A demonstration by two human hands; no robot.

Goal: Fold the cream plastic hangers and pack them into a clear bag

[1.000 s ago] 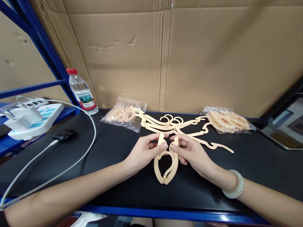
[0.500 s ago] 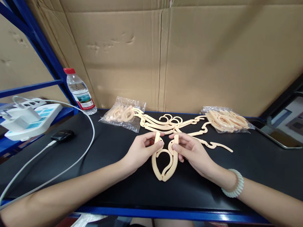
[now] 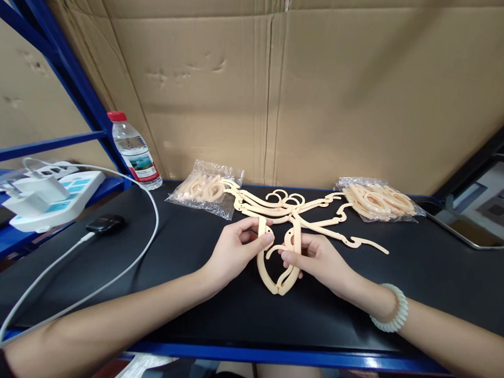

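Note:
A cream folding clothes hanger is held over the black tabletop, its two arms folded up into a narrow heart shape. My left hand pinches the upper part of its left arm between thumb and fingers. Lower down, my right hand grips the right arm, with the thumb by the curved hook. The hook curls inside the gap between the arms. Just beyond my hands lie several unfolded hangers of the same kind, overlapping each other.
Clear plastic bags of folded hangers lie at the back left and back right. A water bottle, a power strip, a black device and a looping white cable are on the left. Cardboard stands behind.
The right hand has slid down the hanger's right arm, and its thumb now meets the hook. The hook has swung within the frame. The hanger has shifted slightly right and up.

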